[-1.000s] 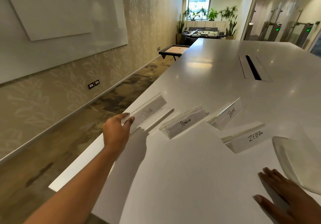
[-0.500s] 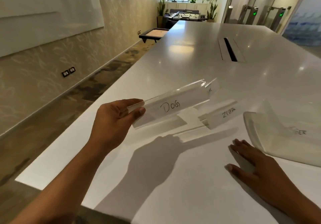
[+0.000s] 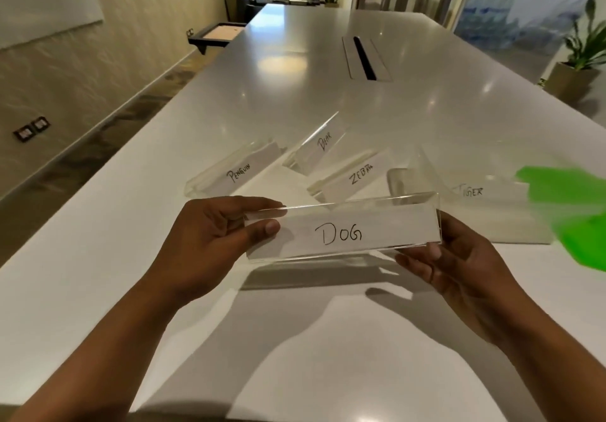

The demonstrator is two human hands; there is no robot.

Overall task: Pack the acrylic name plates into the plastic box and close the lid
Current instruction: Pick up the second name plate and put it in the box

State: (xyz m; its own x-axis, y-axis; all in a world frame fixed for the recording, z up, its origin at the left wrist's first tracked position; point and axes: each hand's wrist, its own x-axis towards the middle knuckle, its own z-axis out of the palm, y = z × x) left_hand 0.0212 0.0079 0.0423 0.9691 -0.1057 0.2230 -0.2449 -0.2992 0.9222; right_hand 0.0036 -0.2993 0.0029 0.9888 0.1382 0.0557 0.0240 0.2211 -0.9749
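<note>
Both hands are on the DOG plate (image 3: 341,229), held in the air above the near part of the white table (image 3: 98,257), long side running left-right, label facing the camera. Left hand (image 3: 210,241) pinches the plate's left end: thumb on the front face, fingers curled over the top edge and behind. Right hand (image 3: 459,264) supports the right end from below and behind, fingers under the bottom edge, thumb tip against the lower right corner (contact partly seen through the acrylic, so the exact finger placement is hard to read). Four more plates sit on the table beyond it: PENGUIN plate (image 3: 234,169) to the far left, lying at an angle; DEER plate (image 3: 319,144) behind it toward the middle, standing tilted; ZEBRA plate (image 3: 352,176) just past the held plate's top edge; TIGER plate (image 3: 472,190) to the right, seen through clear plastic. The plastic box (image 3: 511,221) is on the table to the right of the held plate, just beside the right hand; its clear walls blur with the TIGER plate, so I can't tell whether that plate is inside or behind it. Green lid (image 3: 570,205) lies at the right frame edge, motion-blurred, apparently off the box. Further up the table, a cable slot (image 3: 364,58) runs down the middle.
</note>
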